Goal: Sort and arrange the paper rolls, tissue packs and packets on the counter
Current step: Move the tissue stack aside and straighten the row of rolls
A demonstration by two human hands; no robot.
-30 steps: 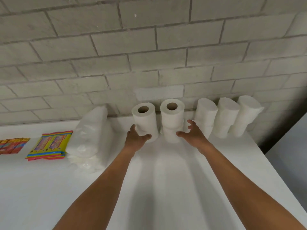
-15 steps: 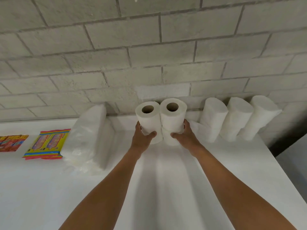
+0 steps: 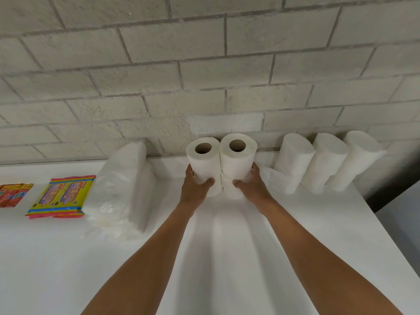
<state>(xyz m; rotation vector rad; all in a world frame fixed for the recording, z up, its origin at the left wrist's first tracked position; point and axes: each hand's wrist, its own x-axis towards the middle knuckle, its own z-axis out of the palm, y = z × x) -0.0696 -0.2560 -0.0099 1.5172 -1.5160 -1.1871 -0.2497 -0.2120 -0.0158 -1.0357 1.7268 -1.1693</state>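
Two stacks of white paper rolls stand side by side on the white counter (image 3: 227, 258) near the wall. My left hand (image 3: 196, 187) grips the left stack (image 3: 203, 160) from its left side. My right hand (image 3: 251, 186) grips the right stack (image 3: 237, 159) from its right side. The two stacks touch each other. Each stack is two rolls high, and my fingers hide most of the lower rolls. A clear-wrapped tissue pack (image 3: 120, 185) lies to the left. Yellow packets (image 3: 61, 195) and red packets (image 3: 13, 194) lie further left.
Three wrapped white rolls (image 3: 327, 162) lean against the grey block wall (image 3: 204, 76) at the right. The counter's right edge (image 3: 372, 223) drops off close beyond them.
My hands went from open beside the two stacks to closing on them. The stacks have been pressed together and now touch.
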